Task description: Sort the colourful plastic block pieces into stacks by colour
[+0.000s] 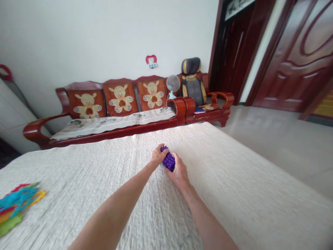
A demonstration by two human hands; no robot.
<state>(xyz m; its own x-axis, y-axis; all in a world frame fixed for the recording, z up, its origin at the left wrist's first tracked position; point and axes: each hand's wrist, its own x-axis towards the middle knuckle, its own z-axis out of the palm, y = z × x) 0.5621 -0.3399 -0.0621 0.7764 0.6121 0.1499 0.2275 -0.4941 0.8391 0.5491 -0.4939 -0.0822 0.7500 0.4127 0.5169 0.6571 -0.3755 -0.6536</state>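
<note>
A small purple block with a knobbly, toothed surface point(169, 161) is held between my two hands over the middle of the white covered table point(125, 156). My left hand point(158, 155) grips its far left end, with the thumb across the top. Round the near right side curls my right hand point(179, 170), its thumb along the edge. What exactly the block is made of cannot be told; it looks like toothed pieces pressed together. The undersides of the fingers are hidden.
Several flat colourful pieces point(20, 199) lie in a heap at the table's left edge. Beyond the table stand a wooden sofa point(179, 111) with bear-patterned cushions, a small fan point(173, 83) and a chair with a massage cushion point(194, 86). Tiled floor point(260, 139) lies to the right.
</note>
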